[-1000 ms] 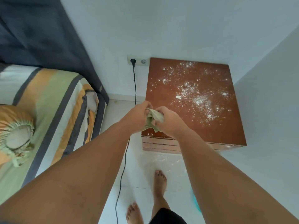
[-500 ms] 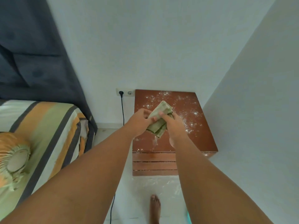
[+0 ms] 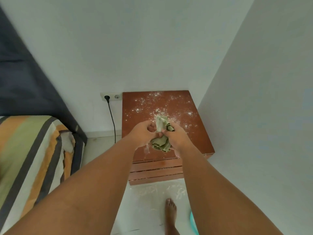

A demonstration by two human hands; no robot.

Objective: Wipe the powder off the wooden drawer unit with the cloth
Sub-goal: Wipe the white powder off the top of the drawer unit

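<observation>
A reddish-brown wooden drawer unit [image 3: 199, 133] stands in the corner against the white walls. White powder [image 3: 157, 109] is scattered over its top, thickest near the middle and back. I hold a crumpled pale green cloth [image 3: 160, 143] between both hands above the front half of the top. My left hand [image 3: 144, 133] grips its left side and my right hand [image 3: 177, 136] grips its right side. One end of the cloth sticks up between my fingers and the rest hangs below them. I cannot tell whether the cloth touches the wood.
A bed with a striped cover [image 3: 33, 158] lies at the left, a dark curtain [image 3: 25, 82] behind it. A wall socket [image 3: 111, 96] with a black cable [image 3: 112, 119] sits left of the unit. Powder dusts the floor [image 3: 157, 189] near my bare foot [image 3: 171, 216]. A teal object [image 3: 193, 223] shows at the bottom.
The view tilted up and pulled back from the unit. Both hands lifted the cloth from the front edge to over the top and reshaped it, so it now hangs lower.
</observation>
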